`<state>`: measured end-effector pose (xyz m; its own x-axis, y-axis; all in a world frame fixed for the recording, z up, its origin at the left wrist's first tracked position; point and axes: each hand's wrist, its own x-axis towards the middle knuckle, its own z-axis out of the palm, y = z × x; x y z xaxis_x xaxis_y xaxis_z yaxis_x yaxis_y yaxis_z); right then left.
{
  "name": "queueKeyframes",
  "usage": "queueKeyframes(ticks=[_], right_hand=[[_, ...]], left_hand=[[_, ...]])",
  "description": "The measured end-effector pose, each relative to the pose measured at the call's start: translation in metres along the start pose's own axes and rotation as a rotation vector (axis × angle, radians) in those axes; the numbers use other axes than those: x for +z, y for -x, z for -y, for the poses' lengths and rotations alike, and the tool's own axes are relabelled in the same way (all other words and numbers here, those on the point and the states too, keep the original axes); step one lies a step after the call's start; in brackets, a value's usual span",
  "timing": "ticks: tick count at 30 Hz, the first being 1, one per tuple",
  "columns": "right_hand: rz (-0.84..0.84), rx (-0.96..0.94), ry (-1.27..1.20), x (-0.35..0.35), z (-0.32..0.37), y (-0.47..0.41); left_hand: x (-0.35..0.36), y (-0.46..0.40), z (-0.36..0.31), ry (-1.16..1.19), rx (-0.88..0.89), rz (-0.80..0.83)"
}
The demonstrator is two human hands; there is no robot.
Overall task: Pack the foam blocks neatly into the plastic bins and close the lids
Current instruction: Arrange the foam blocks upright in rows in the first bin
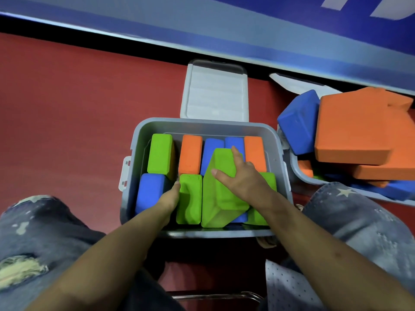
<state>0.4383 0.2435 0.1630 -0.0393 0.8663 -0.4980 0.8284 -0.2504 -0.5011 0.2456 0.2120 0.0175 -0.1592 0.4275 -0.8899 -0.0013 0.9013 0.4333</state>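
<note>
A grey plastic bin (203,125) stands on the red floor between my knees, holding several green, blue and orange foam blocks set on end. Its lid (214,93) lies flat behind it. My right hand (241,178) rests with spread fingers on a large green wedge block (216,198) that lies tilted on top of the others. My left hand (169,197) reaches down between a blue block (149,190) and a small green block (190,199), its fingers hidden in the gap. To the right, a second bin (298,171) overflows with orange slabs (352,129) and a blue block (297,122).
A blue wall panel (247,30) runs across the back above a dark gap. My knees in patterned jeans (45,232) flank the bin on both sides. Red floor (78,108) stretches out to the left.
</note>
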Motion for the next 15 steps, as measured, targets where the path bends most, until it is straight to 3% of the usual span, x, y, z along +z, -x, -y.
queueKeyframes(ticks=[7,11,15], right_hand=[[0.192,0.056,0.041,0.001,0.008,-0.001],[0.114,0.043,0.034,0.013,0.018,-0.001],[0.007,-0.071,-0.038,0.045,0.008,0.021]], left_hand=[[-0.008,0.020,-0.011,-0.011,-0.005,0.086],[-0.016,0.030,-0.020,0.064,-0.013,0.129],[-0.024,0.030,-0.011,-0.007,0.000,0.153]])
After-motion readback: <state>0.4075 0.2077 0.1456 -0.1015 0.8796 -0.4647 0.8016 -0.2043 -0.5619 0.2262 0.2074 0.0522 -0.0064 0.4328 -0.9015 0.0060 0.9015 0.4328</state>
